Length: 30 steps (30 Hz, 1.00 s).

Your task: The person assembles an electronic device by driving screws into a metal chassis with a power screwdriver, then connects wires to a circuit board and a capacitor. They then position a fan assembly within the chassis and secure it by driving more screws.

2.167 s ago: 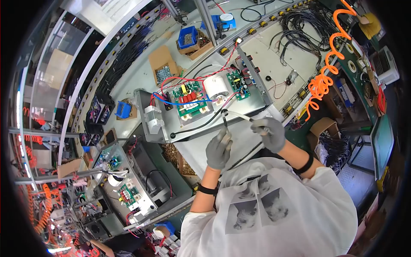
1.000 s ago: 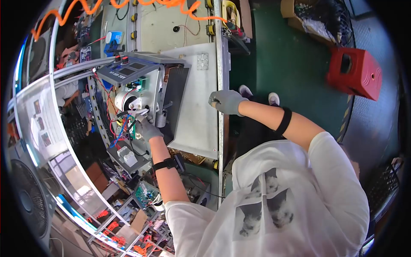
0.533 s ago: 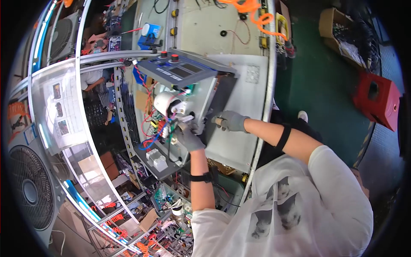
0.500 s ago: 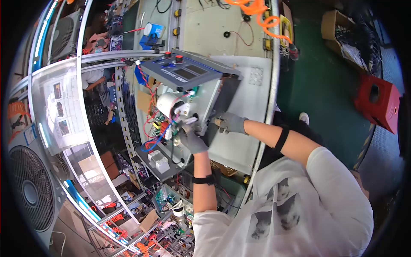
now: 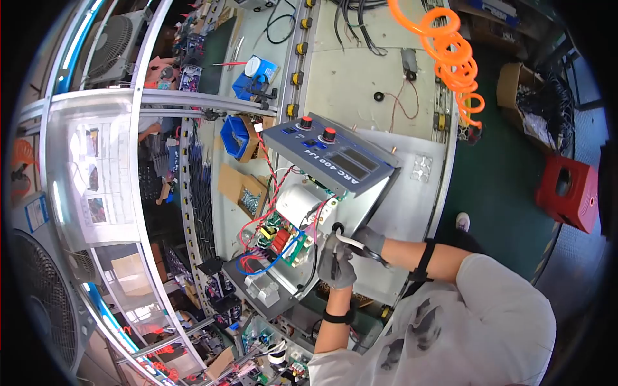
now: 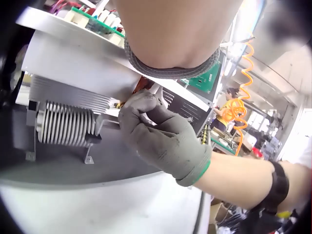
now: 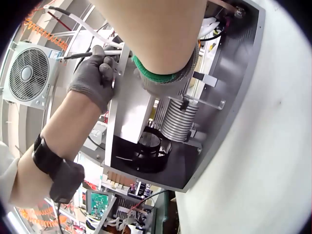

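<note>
An open metal chassis with an ARC 400 front panel [image 5: 328, 154] lies on the bench, circuit boards [image 5: 280, 238] and a white cylinder [image 5: 302, 204] on its plate. Two white cables with black sleeves come out of a black grommet [image 5: 338, 228] near the plate's edge. My left hand [image 5: 337, 264] pinches one cable [image 7: 80, 55] by its sleeve. The other white cable [image 5: 355, 244] arcs over my right hand [image 5: 370, 240]. Below the plate, the right hand's curled fingers [image 6: 141, 109] pinch a light cable piece [image 6: 155, 88], mostly hidden by the glove.
A ribbed metal coil [image 6: 66, 124] sits beneath the plate near my right hand, with a fan [image 7: 148, 146] deeper inside. Beyond the chassis stand a cardboard box of screws [image 5: 248, 196] and a blue bin [image 5: 238, 138]. An orange coiled hose [image 5: 457, 64] hangs at the upper right.
My right hand let go of the white cable above the plate, drew back, then came in under the plate's edge. My left hand stays by the grommet. The head view has swung round.
</note>
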Motion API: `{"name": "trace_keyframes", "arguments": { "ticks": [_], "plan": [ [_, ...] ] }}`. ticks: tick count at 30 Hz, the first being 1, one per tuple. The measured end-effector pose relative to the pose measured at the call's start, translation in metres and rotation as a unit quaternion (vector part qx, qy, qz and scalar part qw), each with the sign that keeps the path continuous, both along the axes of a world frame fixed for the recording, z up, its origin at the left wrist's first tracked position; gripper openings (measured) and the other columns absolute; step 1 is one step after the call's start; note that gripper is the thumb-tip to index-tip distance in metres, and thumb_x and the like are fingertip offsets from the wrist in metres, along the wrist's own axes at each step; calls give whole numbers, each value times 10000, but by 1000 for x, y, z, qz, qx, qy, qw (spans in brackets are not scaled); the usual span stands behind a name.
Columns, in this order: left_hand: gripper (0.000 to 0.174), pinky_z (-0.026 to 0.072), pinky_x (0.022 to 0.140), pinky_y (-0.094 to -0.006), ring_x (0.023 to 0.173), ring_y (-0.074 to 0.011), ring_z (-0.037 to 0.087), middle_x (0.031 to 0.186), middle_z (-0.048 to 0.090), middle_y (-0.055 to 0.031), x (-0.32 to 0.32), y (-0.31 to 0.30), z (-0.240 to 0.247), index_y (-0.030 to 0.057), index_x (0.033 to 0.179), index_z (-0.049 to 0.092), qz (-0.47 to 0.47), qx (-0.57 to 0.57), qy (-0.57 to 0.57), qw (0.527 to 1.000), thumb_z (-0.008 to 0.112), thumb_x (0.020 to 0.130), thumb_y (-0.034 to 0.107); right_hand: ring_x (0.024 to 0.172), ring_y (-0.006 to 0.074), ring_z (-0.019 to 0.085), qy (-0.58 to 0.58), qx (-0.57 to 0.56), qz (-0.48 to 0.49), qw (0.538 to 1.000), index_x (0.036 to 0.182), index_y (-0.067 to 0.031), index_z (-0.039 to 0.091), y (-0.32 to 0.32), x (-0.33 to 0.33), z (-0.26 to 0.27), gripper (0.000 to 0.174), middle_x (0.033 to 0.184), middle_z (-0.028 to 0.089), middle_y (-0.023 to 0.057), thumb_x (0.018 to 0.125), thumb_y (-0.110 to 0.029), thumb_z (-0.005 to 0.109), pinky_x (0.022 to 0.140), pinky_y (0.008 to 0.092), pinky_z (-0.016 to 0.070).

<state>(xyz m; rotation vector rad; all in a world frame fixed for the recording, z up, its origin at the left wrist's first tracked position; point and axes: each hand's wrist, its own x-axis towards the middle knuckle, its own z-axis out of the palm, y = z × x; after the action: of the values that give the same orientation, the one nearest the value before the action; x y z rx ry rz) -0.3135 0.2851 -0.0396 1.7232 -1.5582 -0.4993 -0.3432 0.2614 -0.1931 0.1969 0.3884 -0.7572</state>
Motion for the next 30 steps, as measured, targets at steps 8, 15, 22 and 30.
{"name": "trace_keyframes", "arguments": {
  "ticks": [8, 15, 22, 30],
  "plan": [
    [333, 580, 715, -376, 670, -230, 621, 886, 601, -192, 26, 4, -12, -126, 1138, 458, -18, 63, 160, 985, 480, 923, 127, 988, 250, 588, -134, 44, -4, 990, 1140, -19, 530, 2, -15, 14, 337, 1101, 584, 135, 804, -5, 497, 827, 365, 503],
    [373, 491, 538, -248, 590, -151, 595, 711, 621, -114, 6, -4, 6, -90, 982, 597, 72, 16, 125, 989, 562, 885, 269, 903, 212, 627, -26, -75, 33, 996, 1134, -42, 542, -12, -13, 6, 305, 1019, 625, 94, 867, -189, 551, 745, 351, 536],
    [382, 480, 546, -257, 637, -160, 614, 730, 633, -106, 23, -8, -23, -62, 914, 601, 34, -10, 44, 998, 530, 911, 314, 781, 155, 657, -30, -75, 129, 988, 1093, -67, 572, -27, -14, 12, 340, 949, 662, 72, 936, -323, 415, 645, 288, 550],
    [328, 459, 493, -272, 500, -149, 592, 618, 638, -111, 3, -11, 11, -17, 783, 670, 116, -32, -78, 990, 534, 899, 258, 894, 130, 589, -8, -147, 128, 981, 1182, -67, 509, -52, -45, 76, 376, 1084, 601, 53, 833, -153, 620, 764, 312, 512]
  ]
}}
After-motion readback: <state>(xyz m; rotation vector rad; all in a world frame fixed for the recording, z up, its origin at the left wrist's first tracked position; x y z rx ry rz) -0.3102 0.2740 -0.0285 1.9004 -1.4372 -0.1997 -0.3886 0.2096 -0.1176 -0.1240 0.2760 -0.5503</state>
